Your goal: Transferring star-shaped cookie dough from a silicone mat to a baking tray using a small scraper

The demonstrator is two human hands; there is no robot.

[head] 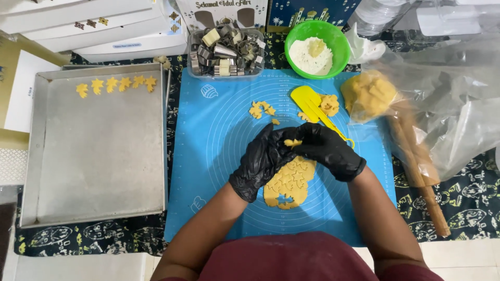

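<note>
My one blue silicone mat lies smooth beside one dull metal tray bearing five leaf-shaped cutouts. On the mat, one flat rolled dough sheet, star-stamped. Above it my left hand and right hand, black-gloved, together pinch one small dough piece.

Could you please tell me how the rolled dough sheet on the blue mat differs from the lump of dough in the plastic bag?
The dough sheet lies flat, while the dough lump is thick and mounded. The sheet has star-like shapes cut into it; the lump is uncut. The sheet rests bare on the blue mat just below both gloved hands; the lump sits in a clear plastic bag at the mat's right edge. Both are the same yellow colour.
</note>
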